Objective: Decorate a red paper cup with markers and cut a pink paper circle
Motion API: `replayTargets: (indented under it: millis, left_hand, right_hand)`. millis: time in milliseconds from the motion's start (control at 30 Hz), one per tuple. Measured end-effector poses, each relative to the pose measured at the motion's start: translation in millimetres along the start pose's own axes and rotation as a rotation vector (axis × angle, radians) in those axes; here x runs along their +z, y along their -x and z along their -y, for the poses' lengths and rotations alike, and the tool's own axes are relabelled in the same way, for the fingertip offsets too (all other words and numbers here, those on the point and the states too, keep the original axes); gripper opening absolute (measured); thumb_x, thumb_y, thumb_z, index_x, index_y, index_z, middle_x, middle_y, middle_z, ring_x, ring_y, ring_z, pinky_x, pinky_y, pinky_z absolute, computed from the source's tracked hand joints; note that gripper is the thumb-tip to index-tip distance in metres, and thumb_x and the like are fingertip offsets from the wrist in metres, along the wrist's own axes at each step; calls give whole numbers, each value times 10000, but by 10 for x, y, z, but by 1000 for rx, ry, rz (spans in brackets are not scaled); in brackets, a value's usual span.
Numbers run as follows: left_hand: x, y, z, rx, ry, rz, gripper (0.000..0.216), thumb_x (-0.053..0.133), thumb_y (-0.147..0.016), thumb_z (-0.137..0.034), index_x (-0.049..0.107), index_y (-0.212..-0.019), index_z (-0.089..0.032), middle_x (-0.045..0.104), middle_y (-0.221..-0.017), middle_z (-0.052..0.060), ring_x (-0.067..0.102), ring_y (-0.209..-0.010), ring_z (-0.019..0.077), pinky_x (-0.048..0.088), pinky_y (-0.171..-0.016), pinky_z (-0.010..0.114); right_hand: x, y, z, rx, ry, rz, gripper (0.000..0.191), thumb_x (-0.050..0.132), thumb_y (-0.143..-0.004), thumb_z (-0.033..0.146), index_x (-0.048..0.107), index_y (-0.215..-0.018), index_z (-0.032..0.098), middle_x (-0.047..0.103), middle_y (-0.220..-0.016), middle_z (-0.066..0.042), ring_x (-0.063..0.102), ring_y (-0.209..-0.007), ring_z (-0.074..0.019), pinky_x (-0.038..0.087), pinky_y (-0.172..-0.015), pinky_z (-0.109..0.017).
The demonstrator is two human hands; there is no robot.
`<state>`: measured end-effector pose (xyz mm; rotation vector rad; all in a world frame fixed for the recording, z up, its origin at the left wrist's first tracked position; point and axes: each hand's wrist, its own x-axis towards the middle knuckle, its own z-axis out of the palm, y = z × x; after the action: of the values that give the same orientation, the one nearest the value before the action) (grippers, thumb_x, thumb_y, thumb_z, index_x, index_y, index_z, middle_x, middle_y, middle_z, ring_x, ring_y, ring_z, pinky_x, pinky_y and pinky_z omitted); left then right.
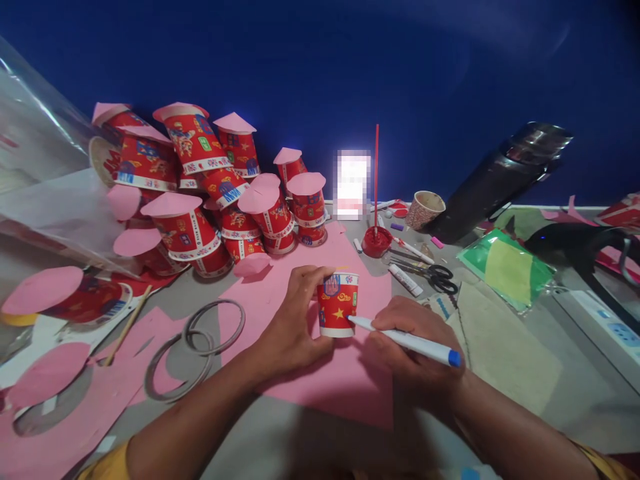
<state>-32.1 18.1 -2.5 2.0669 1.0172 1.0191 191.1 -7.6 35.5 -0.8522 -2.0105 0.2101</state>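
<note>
My left hand [295, 327] grips a red paper cup [338, 303] from its left side, fingers at the upper rim and thumb near the base. The cup carries a gold star, a blue circle pattern and white bands at top and bottom. In my right hand [410, 333] is a white marker [417, 343] with a blue end. Its tip meets the lower right side of the cup, just beside the star. Beneath both hands lies a sheet of pink paper [370, 400] on the grey table.
Stacked red cups with pink paper tops [185, 227] crowd the left. Two grey rings [215, 350] lie before them. At right are scissors [435, 275], a glue tube [405, 280], a black flask [480, 187], a green packet [510, 267] and a power strip [605, 327].
</note>
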Motion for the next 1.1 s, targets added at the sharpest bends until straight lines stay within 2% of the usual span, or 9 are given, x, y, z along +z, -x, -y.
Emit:
replayTargets:
  millis: [600,1100]
  left_hand:
    - [10,-11,-13,7,2,1,910,729,-679,-72,392,-1488,-316,453,-1383,96,478,-1321,308,504,-1121,498]
    - [12,-9,-22,19,-1,1,895,712,-674,-78,395,-1482,-297,449,-1379,105,481,-1315,309,507,-1121,504]
  right_hand:
    - [62,44,-33,-27,-9,-43,122,601,-954,124,661,-881,202,738,-690,-16,689,-587,-150,540,-577,-258]
    - [54,36,-49,-17,-11,-14,132,597,-973,137,657,-886,216,746,-704,-19,697,-605,-160,554,-588,-273]
